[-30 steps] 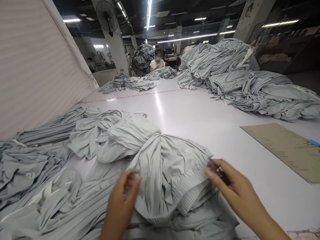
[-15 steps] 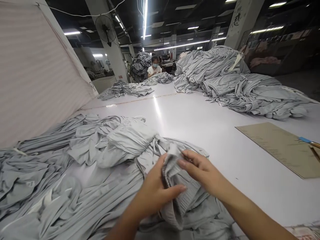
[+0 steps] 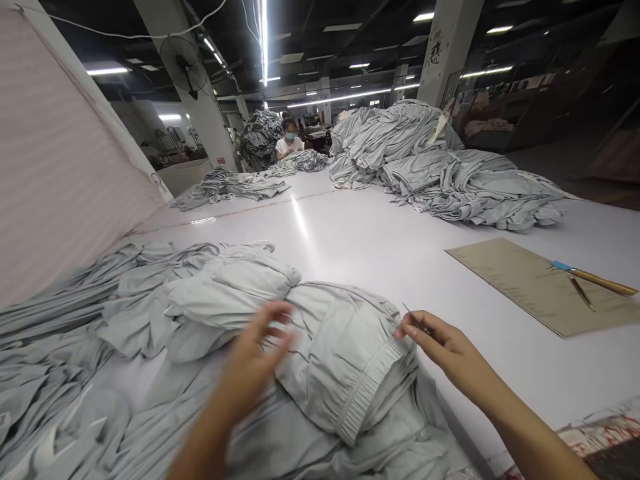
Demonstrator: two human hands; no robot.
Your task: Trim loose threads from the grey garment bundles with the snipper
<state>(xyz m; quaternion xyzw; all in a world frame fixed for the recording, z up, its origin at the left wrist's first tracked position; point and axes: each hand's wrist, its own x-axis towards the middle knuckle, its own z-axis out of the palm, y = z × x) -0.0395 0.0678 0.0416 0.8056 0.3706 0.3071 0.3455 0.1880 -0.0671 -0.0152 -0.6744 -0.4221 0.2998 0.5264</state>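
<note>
Beside the elastic waistband of a light grey garment (image 3: 345,347), my right hand (image 3: 440,340) is closed on a thin pointed metal tool (image 3: 407,310). Only its dark tip and a bit of its body show; the rest is hidden by my fingers. My left hand (image 3: 257,360) hovers over the garment's left side, blurred, with thumb and fingers apart and nothing seen between them. The garment lies with its gathered waistband facing right and down, on top of other grey garments. Another bunched grey garment (image 3: 230,283) lies just behind my left hand.
Large heaps of grey garments (image 3: 400,147) lie at the back right of the white table (image 3: 370,233). A brown board (image 3: 520,280) at right carries a blue-and-gold tool (image 3: 600,277) and a dark slim one. A masked person (image 3: 290,140) sits at the far end.
My hands have parted from the bunched waistband, left hand going left. The garment now lies spread on the pile. The view has turned slightly right.
</note>
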